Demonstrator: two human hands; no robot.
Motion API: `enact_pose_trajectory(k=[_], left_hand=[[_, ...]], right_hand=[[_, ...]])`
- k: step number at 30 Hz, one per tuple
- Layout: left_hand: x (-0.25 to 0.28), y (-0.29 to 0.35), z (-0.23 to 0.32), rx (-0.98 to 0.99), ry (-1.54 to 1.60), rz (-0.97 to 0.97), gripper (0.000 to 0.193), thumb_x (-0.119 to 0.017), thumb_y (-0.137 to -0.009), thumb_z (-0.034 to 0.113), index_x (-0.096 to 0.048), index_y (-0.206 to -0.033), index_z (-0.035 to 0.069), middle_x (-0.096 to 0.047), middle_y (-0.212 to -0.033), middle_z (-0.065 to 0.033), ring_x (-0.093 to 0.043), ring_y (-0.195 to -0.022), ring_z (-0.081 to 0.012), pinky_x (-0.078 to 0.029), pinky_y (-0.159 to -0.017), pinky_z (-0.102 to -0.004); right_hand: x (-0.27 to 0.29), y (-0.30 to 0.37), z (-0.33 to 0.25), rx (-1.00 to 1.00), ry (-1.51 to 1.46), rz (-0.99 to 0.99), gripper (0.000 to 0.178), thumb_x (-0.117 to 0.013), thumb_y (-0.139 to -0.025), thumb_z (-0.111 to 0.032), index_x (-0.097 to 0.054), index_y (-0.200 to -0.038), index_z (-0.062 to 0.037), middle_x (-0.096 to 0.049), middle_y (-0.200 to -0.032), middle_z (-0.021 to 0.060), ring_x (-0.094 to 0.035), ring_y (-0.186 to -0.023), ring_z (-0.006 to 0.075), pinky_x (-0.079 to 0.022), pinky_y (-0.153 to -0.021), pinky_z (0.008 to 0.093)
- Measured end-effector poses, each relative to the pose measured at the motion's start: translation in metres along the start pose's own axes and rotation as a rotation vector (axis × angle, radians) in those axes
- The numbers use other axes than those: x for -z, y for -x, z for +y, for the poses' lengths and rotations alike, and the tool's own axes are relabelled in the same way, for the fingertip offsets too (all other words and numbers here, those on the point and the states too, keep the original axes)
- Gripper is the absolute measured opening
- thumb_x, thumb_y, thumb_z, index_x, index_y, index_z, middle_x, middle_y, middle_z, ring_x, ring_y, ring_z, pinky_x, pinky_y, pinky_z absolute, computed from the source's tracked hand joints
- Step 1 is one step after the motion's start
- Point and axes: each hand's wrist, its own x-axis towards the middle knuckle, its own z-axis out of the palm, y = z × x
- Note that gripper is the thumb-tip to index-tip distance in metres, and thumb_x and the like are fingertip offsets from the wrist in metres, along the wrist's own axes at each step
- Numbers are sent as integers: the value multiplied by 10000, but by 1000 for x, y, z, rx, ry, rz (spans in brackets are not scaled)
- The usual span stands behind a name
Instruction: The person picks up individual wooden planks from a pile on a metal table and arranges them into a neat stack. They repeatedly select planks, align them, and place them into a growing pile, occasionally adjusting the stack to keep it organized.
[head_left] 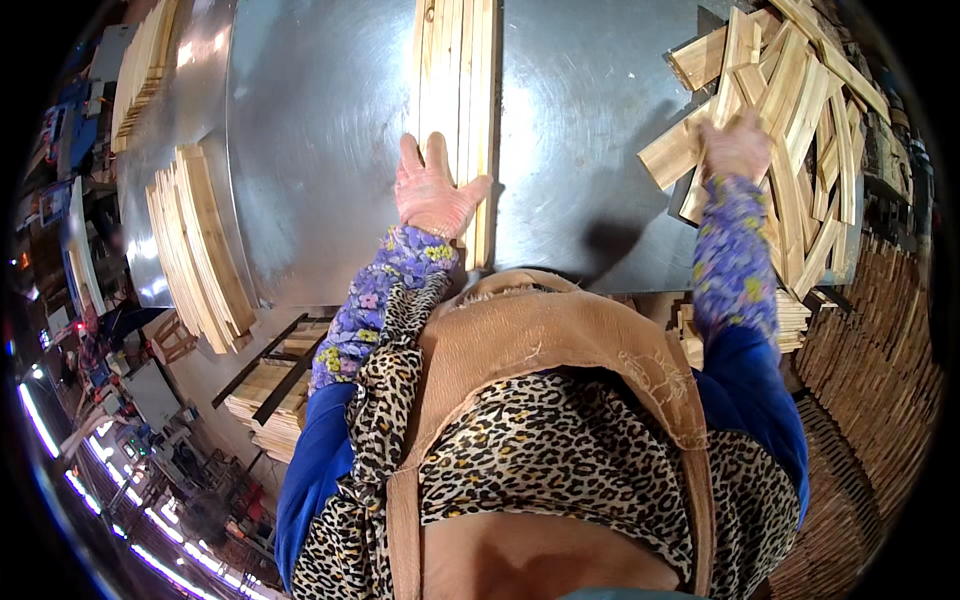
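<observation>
Left grip (pixel 437 192): fingers are spreading apart, clasping nothing, while palm and thumb are resting over the near part of the middle strips (pixel 470 100).
Right grip (pixel 738 150): it is blurring at the loose pile (pixel 790 95), well to the right of the middle strips; whether it is grasping a piece, I cannot tell.
Strip direction: the middle strips are lying side by side on the bench (pixel 330 130), their long axis running straight away from the person, far ends passing out of view.
Strip make: pale yellow wood is showing, long, narrow and straight-edged, with a knot toward the far end.
Pile shape: right of the middle strips, flat wooden pieces are crossing at many angles, some broader ones pointing their ends back toward the middle strips.
Left stack (pixel 200 245): left of the middle strips, thin pale slats are lying close together, near ends overhanging the bench edge.
Far stack (pixel 145 70): more slats are sitting farther off, beyond the left stack from the middle strips.
Bench surface: smooth grey metal is shining on both sides of the middle strips.
Apron (pixel 540 335): tan, fraying cloth is bulging just beside the middle strips' near ends.
</observation>
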Motion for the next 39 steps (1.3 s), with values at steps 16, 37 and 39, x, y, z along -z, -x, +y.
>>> enact_pose_trajectory(k=[16, 37, 39], left_hand=[[-27, -19, -1, -86, 90, 77, 995, -770, -903, 545, -406, -1700, 76, -233, -1772, -298, -342, -1589, -481, -347, -1313, -506], [-19, -36, 16, -259, 240, 97, 751, -752, -954, 379, -533, -1624, 119, -353, -1760, -211, -380, -1599, -417, -349, -1319, -511], [7, -43, 23, -435, 126, 224, 769, -768, -944, 383, -522, -1624, 124, -380, -1742, -204, -392, -1592, -405, -343, -1321, -534]], right_hand=[[-41, 162, -40, 94, -1202, -613, 724, -714, -1022, -330, -399, -1584, 0, -579, -1493, 296, -621, -1309, 371, -519, -1115, 449], [-52, 176, -32, 30, -1709, -1194, 709, -632, -880, -57, -517, -1567, 75, -698, -1425, 147, -678, -1233, 218, -536, -1103, 351], [-29, 159, -14, 217, -1504, -1086, 723, -645, -881, -64, -515, -1583, 49, -707, -1411, 118, -673, -1226, 188, -545, -1085, 340]])
